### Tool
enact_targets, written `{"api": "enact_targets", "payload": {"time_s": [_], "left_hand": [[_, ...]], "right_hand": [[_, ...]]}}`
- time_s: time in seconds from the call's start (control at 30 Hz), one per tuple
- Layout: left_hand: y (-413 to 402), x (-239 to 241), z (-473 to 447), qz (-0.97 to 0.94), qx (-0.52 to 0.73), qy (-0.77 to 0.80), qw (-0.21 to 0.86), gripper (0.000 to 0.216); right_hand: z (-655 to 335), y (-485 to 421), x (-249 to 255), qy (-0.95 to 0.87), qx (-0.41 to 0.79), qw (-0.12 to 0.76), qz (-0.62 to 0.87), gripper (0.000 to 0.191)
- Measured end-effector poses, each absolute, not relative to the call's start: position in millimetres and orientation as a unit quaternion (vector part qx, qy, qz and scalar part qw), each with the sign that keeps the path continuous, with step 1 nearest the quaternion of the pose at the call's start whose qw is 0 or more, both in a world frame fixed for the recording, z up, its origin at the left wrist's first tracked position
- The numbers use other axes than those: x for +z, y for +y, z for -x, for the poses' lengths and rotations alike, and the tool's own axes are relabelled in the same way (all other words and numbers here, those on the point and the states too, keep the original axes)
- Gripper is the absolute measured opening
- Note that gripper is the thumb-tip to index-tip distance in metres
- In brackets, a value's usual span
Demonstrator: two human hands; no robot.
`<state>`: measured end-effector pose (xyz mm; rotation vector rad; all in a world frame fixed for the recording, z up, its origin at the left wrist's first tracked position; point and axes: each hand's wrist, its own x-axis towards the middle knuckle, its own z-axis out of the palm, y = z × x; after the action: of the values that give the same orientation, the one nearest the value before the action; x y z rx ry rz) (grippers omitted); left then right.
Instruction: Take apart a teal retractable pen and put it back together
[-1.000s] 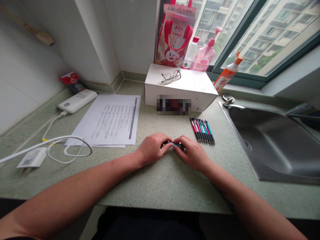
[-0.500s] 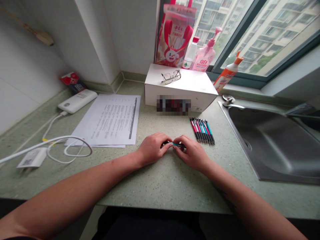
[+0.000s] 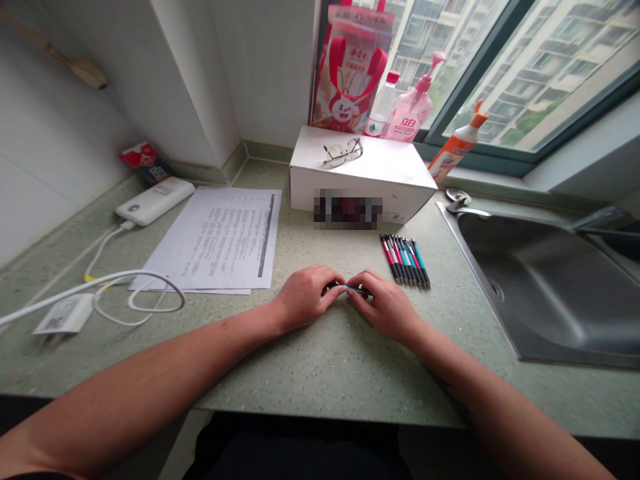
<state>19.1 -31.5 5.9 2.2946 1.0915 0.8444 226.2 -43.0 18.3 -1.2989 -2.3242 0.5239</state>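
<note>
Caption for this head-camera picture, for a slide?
Left hand and right hand pinch one pen between them, near a row of pens.

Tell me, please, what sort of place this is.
Most likely a home kitchen worktop beside a window: a steel sink is set into the speckled counter, pump and squeeze bottles stand behind, and apartment blocks show outside.
</note>
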Motion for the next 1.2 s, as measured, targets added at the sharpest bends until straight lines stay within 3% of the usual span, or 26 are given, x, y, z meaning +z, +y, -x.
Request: {"api": "enact_targets", "payload": {"time_s": [1.2], "left_hand": [[-32.0, 6.6, -18.9, -0.835, 0.307, 0.399, 0.224, 0.013]], "right_hand": [[-227.0, -41.8, 15.7, -0.839, 0.181, 0.213, 0.466, 0.012]]}}
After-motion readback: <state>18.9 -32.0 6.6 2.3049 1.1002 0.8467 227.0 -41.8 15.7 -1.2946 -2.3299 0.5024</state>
